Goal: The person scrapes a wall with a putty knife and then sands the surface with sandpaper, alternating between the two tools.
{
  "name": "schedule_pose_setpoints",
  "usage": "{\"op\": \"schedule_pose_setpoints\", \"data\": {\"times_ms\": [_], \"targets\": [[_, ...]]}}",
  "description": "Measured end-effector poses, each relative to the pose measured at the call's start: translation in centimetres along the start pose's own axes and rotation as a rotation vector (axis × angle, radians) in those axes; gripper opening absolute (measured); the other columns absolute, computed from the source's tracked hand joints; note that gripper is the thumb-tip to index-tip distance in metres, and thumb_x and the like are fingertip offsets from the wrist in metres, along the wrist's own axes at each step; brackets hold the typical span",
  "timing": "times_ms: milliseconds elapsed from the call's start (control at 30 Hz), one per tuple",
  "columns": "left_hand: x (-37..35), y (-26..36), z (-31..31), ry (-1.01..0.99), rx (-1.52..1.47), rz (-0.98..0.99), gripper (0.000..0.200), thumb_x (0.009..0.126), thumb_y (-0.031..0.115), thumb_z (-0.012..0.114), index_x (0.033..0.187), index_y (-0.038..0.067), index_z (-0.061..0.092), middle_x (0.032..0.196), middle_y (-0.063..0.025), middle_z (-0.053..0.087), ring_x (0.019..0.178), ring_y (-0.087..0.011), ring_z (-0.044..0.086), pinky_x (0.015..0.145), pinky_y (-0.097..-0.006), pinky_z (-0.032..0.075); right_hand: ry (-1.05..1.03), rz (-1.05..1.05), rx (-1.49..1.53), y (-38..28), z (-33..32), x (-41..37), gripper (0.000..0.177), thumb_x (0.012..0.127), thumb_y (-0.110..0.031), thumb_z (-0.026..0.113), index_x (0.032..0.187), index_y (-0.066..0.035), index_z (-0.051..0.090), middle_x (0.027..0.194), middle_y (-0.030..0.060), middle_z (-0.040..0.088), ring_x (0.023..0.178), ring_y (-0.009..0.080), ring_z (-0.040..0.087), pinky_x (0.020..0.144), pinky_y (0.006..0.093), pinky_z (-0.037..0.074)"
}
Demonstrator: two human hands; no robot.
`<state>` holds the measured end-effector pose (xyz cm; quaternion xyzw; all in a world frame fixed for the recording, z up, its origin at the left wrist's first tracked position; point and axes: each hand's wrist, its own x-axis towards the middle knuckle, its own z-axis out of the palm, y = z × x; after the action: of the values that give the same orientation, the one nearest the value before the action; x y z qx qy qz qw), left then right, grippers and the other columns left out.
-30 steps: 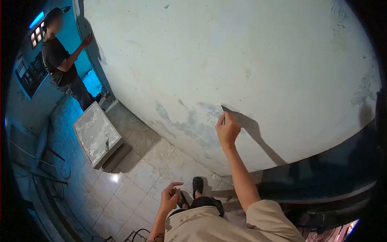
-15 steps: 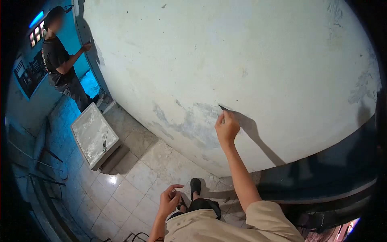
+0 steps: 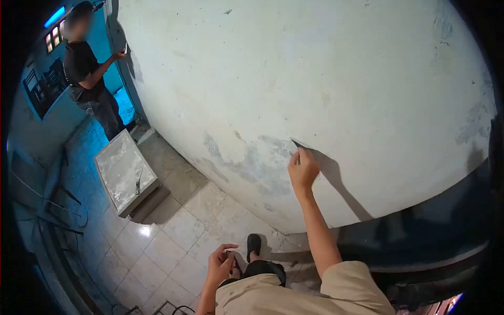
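Note:
My right hand is closed round a small scraper, of which only the dark, thin blade shows. The blade tip is against the pale wall, at the right end of a grey, scraped patch. Most of the tool is hidden in my fingers. Down by my waist, my left hand hangs in the air above the floor. Its fingers are loosely bent and apart, with the forefinger stretched out, and nothing shows in them.
A flat-topped box with white smears stands on the tiled floor, a thin hand tool lying on it. Another person stands at the wall's far left end. A dark, long piece of furniture runs along the lower right.
The view has shifted slightly, so things sit a little further right. My right hand keeps the scraper at nearly the same spot on the wall. My left hand has barely moved.

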<state>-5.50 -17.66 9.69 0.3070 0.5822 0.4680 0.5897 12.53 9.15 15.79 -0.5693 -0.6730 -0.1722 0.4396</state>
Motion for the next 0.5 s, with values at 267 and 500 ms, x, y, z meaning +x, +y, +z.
{"op": "schedule_pose_setpoints", "data": {"times_ms": [267, 500], "targets": [[-0.3, -1.4, -2.2, 0.058, 0.040, -0.012, 0.022, 0.081, 0.002, 0.046, 0.099, 0.003, 0.059, 0.052, 0.0011, 0.048, 0.046, -0.0041, 0.043, 0.043, -0.0200, 0.035, 0.004, 0.011, 0.014, -1.1, 0.3, -0.8, 0.003, 0.074, -0.006, 0.057, 0.076, -0.004, 0.058, 0.068, 0.0092, 0.056, 0.058, 0.0281, 0.056, 0.049, 0.0361, 0.044], [0.3, -1.3, -3.4, 0.074, 0.086, 0.088, 0.019, 0.083, 0.004, 0.047, 0.099, 0.003, 0.058, 0.055, 0.0007, 0.050, 0.047, -0.0040, 0.044, 0.043, -0.0196, 0.036, -0.117, 0.007, 0.230, -0.8, -2.1, -3.0, 0.011, 0.076, -0.012, 0.060, 0.077, -0.002, 0.061, 0.070, 0.0135, 0.059, 0.062, 0.0308, 0.058, 0.053, 0.0345, 0.045]]}}
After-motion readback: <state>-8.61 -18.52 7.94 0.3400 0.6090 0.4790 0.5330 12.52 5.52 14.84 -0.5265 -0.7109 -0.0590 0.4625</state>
